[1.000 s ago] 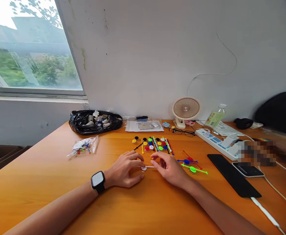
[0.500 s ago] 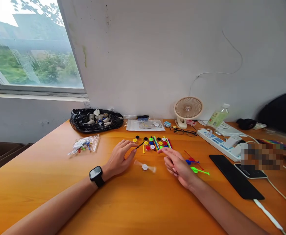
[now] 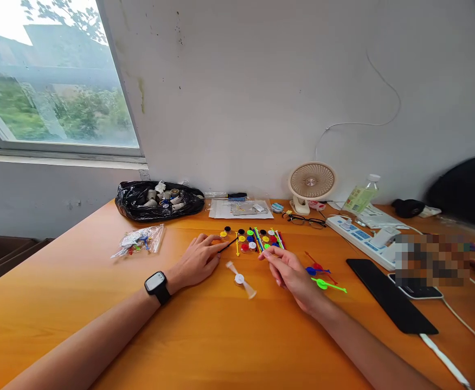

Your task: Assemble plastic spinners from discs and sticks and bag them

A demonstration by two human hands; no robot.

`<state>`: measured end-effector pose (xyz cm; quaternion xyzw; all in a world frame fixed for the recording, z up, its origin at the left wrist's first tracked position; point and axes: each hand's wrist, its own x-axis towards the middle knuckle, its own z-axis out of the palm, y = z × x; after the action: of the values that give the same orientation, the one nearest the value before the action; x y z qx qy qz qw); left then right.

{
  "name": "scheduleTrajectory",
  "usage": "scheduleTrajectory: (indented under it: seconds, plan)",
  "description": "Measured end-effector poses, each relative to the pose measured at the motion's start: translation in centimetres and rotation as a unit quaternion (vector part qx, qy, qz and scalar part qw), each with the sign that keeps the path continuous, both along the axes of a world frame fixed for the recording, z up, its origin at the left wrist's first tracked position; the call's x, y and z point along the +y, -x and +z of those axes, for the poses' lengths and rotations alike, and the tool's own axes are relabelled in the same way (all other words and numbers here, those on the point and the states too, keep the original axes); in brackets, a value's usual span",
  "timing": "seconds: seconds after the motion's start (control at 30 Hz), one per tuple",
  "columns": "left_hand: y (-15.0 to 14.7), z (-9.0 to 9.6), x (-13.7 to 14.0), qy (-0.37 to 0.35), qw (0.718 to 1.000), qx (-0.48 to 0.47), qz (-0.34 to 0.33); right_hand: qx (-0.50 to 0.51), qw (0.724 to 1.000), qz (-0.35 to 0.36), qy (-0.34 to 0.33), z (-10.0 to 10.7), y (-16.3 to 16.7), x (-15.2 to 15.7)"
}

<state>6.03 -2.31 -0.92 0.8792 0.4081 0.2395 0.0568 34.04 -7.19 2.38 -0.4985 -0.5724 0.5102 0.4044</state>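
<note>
My left hand (image 3: pixel 197 261), with a watch (image 3: pixel 156 282) on its wrist, rests low over the table. Its thumb and index finger are closed at the near end of a thin black plastic arrow (image 3: pixel 228 245). Between my hands a white spinner (image 3: pixel 239 279) lies on the wood, its pale arrow smeared by rotation. My right hand (image 3: pixel 288 271) hovers right of the spinner, thumb and fingertips pinched together; anything between them is too small to make out. Beyond the hands lie several coloured round discs (image 3: pixel 244 247) and a bundle of coloured arrows (image 3: pixel 257 240).
Blue and green spinners (image 3: pixel 322 283) lie right of my right hand, near a black phone-like slab (image 3: pixel 387 292) and a power strip (image 3: pixel 359 238). A plastic bag of parts (image 3: pixel 137 241) lies left. Behind stand a black bag (image 3: pixel 127 203), a small fan (image 3: pixel 311 181) and eyeglasses (image 3: pixel 302 219).
The white spinner's arrow has turned to another angle. My right fingers have drawn together into a pinch. My left hand has shifted slightly left and flattened, still at the black arrow.
</note>
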Motion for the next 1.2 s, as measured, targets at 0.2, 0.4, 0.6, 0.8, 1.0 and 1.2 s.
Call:
scheduleTrajectory:
  seconds: [0.2, 0.4, 0.6, 0.8, 1.0, 1.2]
  plan:
    - [0.0, -0.1, 0.3, -0.009, 0.998, -0.057, 0.018, -0.013, 1.000, 0.002, -0.008, -0.4, 0.1, 0.0]
    - [0.3, -0.7, 0.8, -0.006, 0.996, -0.088, 0.022, -0.023, 1.000, 0.007, -0.012, -0.4, 0.1, 0.1]
    - [0.2, -0.3, 0.9, 0.014, 0.980, -0.183, 0.083, -0.005, 1.000, 0.006, 0.002, -0.5, 0.0, 0.2]
    - [0.2, -0.5, 0.9, 0.022, 0.985, -0.171, 0.026, -0.002, 1.000, 0.004, 0.004, -0.6, 0.0, 0.2]
    - [0.5, -0.7, 1.3, -0.014, 0.984, -0.148, 0.098, 0.009, 1.000, 0.005, 0.000, -0.8, 0.0, 0.3]
    - [0.6, -1.1, 1.7, -0.020, 0.980, -0.171, 0.104, 0.005, 1.000, 0.004, 0.001, -0.9, 0.0, 0.2]
